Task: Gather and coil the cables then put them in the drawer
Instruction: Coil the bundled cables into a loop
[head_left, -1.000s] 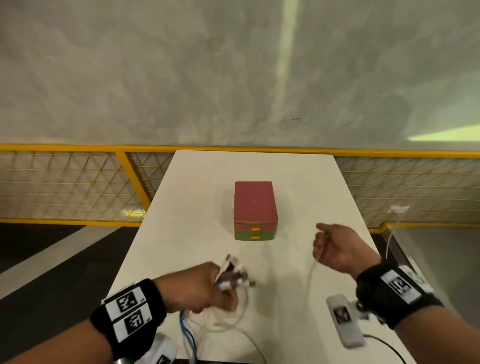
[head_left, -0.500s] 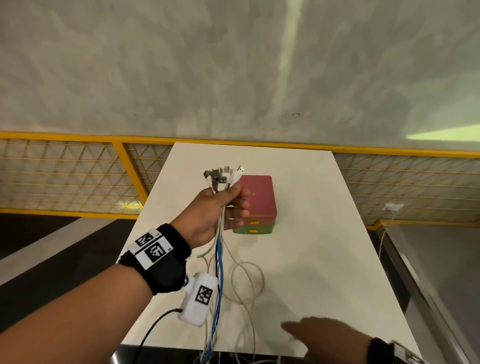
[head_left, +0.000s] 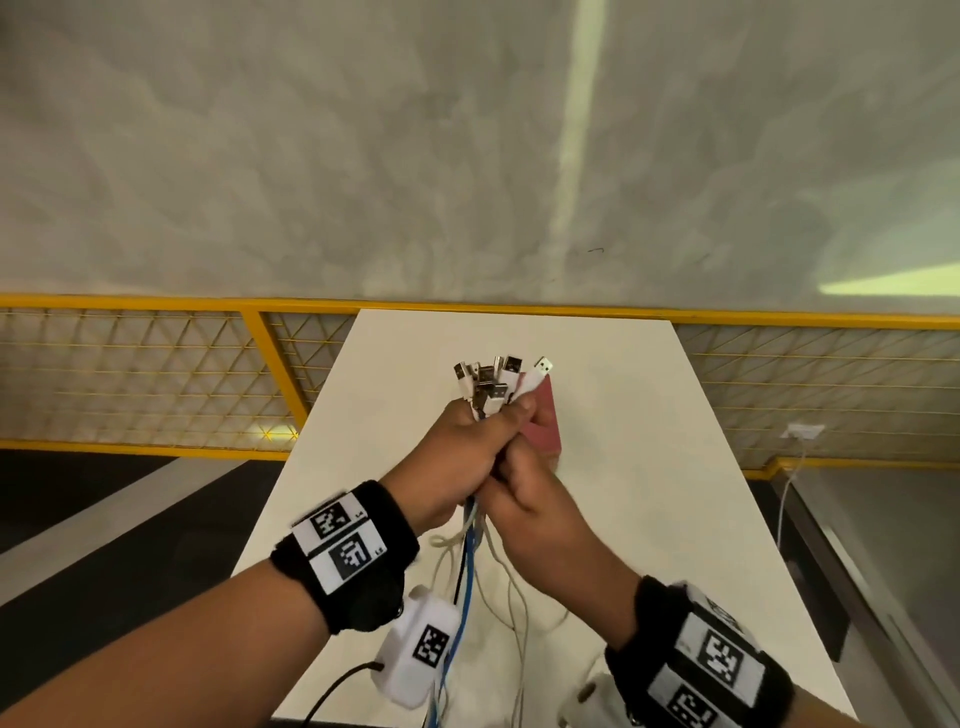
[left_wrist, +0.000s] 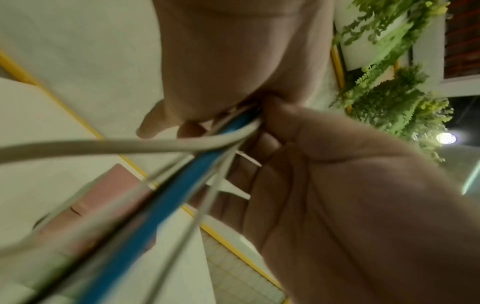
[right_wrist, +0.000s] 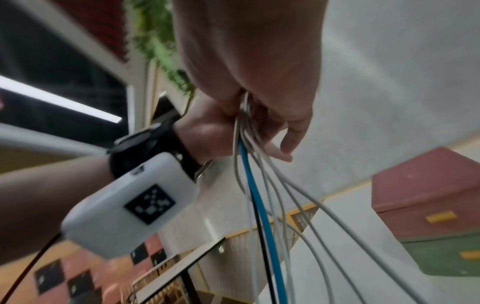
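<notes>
My left hand (head_left: 483, 436) grips a bundle of cables (head_left: 470, 566) above the white table (head_left: 639, 467), with several USB plugs (head_left: 493, 379) sticking up out of the fist. My right hand (head_left: 511, 480) sits directly below it, its fingers curled round the same strands. White, blue and black cables (right_wrist: 257, 205) hang from both hands toward the table's near edge. The small drawer box (head_left: 545, 434), red on top, is mostly hidden behind my hands. In the right wrist view the drawer box (right_wrist: 428, 195) shows its green bottom drawer (right_wrist: 446, 255), and both visible drawers look closed.
A yellow-framed mesh railing (head_left: 156, 374) runs behind and beside the table, before a grey wall. A wall socket with a white lead (head_left: 802, 431) is at the right. The floor drops away dark on the table's left.
My right hand rose from near the table's front edge and took hold of the cables just under my left hand. My left hand still holds the bundle up.
</notes>
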